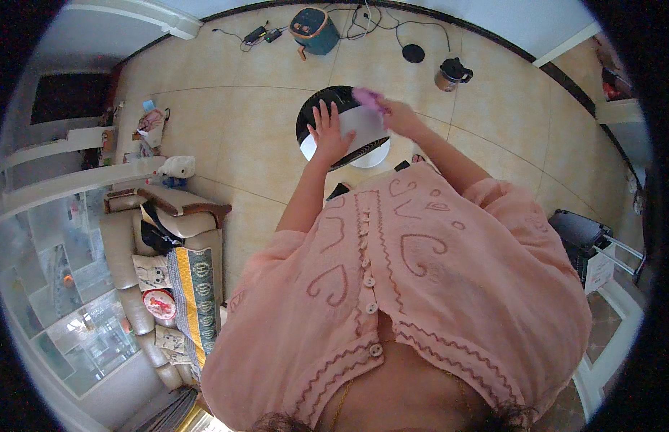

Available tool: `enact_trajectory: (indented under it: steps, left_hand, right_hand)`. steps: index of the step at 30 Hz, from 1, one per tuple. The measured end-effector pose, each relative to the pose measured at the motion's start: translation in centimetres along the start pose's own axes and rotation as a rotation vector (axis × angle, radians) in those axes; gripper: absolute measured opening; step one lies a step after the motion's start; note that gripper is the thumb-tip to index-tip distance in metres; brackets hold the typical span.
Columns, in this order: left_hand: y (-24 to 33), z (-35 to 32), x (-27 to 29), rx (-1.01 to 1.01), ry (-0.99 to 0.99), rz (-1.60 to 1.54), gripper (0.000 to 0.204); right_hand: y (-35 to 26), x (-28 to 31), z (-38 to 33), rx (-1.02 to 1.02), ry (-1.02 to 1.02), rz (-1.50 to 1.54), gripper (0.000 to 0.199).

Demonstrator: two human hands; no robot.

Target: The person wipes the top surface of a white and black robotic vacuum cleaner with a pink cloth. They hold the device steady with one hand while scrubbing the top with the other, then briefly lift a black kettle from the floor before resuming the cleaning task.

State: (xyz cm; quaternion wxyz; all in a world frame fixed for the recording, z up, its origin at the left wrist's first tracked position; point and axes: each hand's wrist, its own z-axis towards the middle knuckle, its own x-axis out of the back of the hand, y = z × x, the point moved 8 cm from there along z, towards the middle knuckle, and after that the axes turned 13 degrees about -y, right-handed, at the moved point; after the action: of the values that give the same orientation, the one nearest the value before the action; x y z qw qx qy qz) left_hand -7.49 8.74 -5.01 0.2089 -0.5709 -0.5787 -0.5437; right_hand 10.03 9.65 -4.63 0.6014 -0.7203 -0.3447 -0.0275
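Note:
In front of me on the floor stands a rounded black-and-white appliance point(362, 127) with fine black ribs round its side, a pale panel and a white base. I cannot make out its exact kind. My left hand point(329, 137) lies on its left part, fingers spread and holding nothing. A crumpled purple cloth point(369, 99) is in my right hand point(397, 117), whose fingers are closed round it. The cloth is at the appliance's far right edge, slightly blurred.
A dark green air fryer point(315, 32) stands by the far wall among cables and black adapters point(255, 34). A kettle point(452, 75) and its round black base point(414, 54) are far right. The sofa point(122, 245) is on the left; a black case point(579, 234) is on the right.

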Motion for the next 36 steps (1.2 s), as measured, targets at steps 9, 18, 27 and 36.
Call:
enact_trajectory:
  steps: [9, 18, 27, 36]
  left_hand:
    - [-0.6, -0.3, 0.4, -0.02, 0.066, -0.102, 0.076]
    - [-1.9, -0.1, 3.2, -0.147, 0.385, -1.102, 0.044]
    - [-4.2, -3.0, 4.3, 0.064, 0.431, -0.918, 0.025]
    - [0.6, -3.6, 1.6, -0.026, 0.338, -0.06, 0.06]
  right_hand:
    - [-2.7, -2.2, -0.3, 0.022, -0.077, -0.228, 0.039]
    - [-4.7, -0.7, -0.3, 0.028, -0.405, 1.324, 0.036]
    - [-0.9, -2.7, 2.4, -0.015, -0.186, 0.363, 0.04]
    - [-4.0, -6.8, 2.3, 0.321, -0.074, -0.652, 0.057]
